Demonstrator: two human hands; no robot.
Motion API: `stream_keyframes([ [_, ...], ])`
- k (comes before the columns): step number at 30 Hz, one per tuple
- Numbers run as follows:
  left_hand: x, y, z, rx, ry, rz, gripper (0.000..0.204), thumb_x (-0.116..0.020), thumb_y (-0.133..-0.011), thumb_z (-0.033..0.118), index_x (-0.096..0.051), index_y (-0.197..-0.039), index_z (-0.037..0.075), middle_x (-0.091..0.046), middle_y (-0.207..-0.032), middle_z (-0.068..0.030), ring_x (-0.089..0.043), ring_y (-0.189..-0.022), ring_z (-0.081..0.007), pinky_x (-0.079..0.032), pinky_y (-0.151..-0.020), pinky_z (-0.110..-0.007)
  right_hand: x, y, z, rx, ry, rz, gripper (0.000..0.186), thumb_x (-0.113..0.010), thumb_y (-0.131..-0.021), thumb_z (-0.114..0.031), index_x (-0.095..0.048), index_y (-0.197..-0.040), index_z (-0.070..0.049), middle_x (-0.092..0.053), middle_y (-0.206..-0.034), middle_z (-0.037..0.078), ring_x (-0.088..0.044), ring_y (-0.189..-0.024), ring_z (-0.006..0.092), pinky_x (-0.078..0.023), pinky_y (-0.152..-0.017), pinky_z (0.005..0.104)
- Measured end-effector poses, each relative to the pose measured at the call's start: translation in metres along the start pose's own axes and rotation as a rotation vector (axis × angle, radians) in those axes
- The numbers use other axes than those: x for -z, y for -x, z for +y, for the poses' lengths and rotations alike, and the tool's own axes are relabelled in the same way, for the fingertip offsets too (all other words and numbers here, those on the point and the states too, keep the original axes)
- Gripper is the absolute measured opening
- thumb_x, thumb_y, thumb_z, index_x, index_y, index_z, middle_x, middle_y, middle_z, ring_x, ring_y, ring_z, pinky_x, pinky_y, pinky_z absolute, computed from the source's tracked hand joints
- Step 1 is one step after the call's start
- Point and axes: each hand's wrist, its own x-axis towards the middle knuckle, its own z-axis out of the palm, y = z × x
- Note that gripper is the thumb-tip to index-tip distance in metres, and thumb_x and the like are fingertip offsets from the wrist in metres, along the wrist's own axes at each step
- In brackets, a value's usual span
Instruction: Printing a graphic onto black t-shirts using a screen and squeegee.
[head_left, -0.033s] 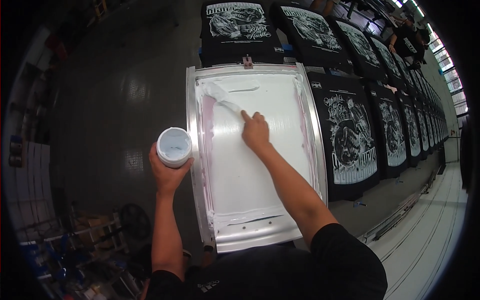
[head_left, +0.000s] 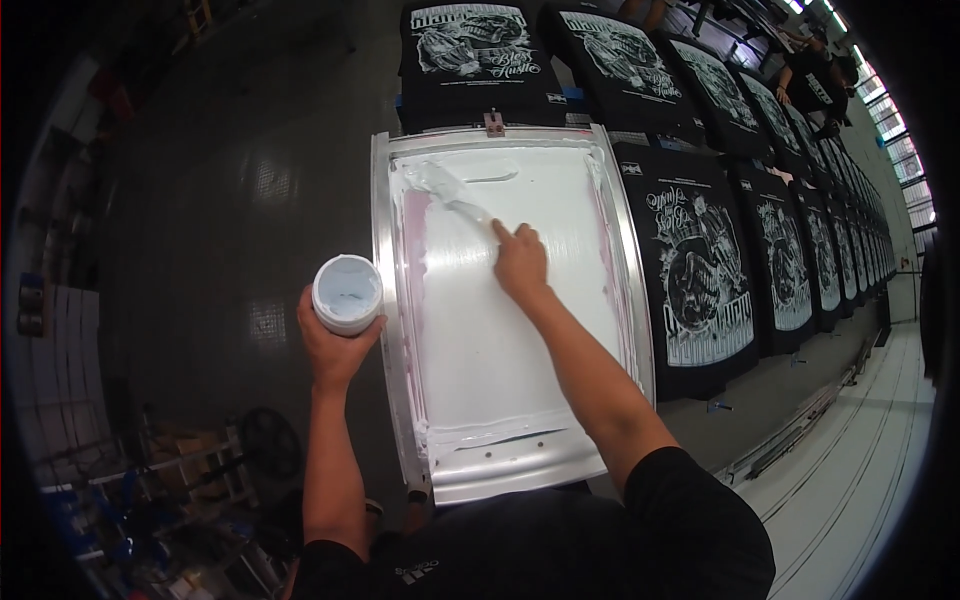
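In my left hand [head_left: 338,345] is a round white tub [head_left: 347,297], its top uncovered and pale ink inside. The tub is held beside the left rail of a screen printing frame [head_left: 384,250]. My right hand [head_left: 523,262] is closed around the handle of an ink spatula [head_left: 468,208], index finger stretched along it. White ink coats the spatula's blade, which points to the frame's far left corner. A thick streak of white ink [head_left: 490,172] lies near the far end of the screen. White ink covers most of the mesh, with pinkish strips showing along the sides.
A metal bar [head_left: 515,472] spans the frame's near end. A clamp [head_left: 494,124] sits at its far end. Black printed shirts [head_left: 700,265] lie on platens in two long rows to the right. A person [head_left: 815,85] stands at the far right. Shelving [head_left: 200,465] is at lower left.
My right hand has shifted slightly right with the spatula. My left hand and the tub have barely moved.
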Motion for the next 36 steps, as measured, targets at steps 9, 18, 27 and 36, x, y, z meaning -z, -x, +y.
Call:
stream_keyframes([
  [9,-0.008,-0.025,0.032,-0.184,-0.082,-0.116,0.100,-0.094,-0.055,0.022,-0.038,-0.136,0.004,-0.049,-0.129,-0.0199,-0.048,-0.119,-0.0391,-0.044,-0.099,-0.048,0.074,0.024,0.113,-0.219,0.081,0.091,0.046,-0.062,-0.087,-0.014,-0.058,-0.133,-0.012,-0.060,-0.101,0.020,-0.061,-0.097,0.0372,-0.051,-0.084,0.0467],
  [18,-0.030,-0.072,0.075,-0.393,-0.150,-0.367,0.092,-0.091,-0.054,0.024,-0.042,-0.130,0.005,-0.052,-0.126,-0.0177,-0.049,-0.117,-0.0400,-0.044,-0.099,-0.051,0.239,0.071,0.100,-0.113,-0.439,-0.062,0.038,-0.063,-0.082,-0.013,-0.066,-0.119,-0.005,-0.067,-0.088,0.010,-0.062,-0.075,0.0174,-0.050,-0.070,0.0310],
  [27,-0.056,-0.070,0.124,-0.507,-0.106,-0.643,0.090,-0.089,-0.053,0.023,-0.044,-0.129,0.006,-0.054,-0.121,-0.0169,-0.051,-0.111,-0.0382,-0.044,-0.097,-0.047,0.329,0.110,0.058,0.192,-0.314,-0.282,0.038,-0.065,-0.081,-0.012,-0.066,-0.119,-0.003,-0.070,-0.093,0.014,-0.066,-0.077,0.0211,-0.051,-0.067,0.0329],
  [36,-0.045,-0.042,0.200,-0.616,0.096,-0.915,0.093,-0.090,-0.050,0.019,-0.047,-0.131,0.006,-0.056,-0.119,-0.0167,-0.054,-0.113,-0.0374,-0.047,-0.096,-0.044,0.313,0.099,0.006,0.782,0.404,-0.257,0.036,-0.059,-0.086,-0.009,-0.060,-0.121,-0.001,-0.062,-0.073,0.013,-0.064,-0.069,0.0287,-0.049,-0.059,0.0427],
])
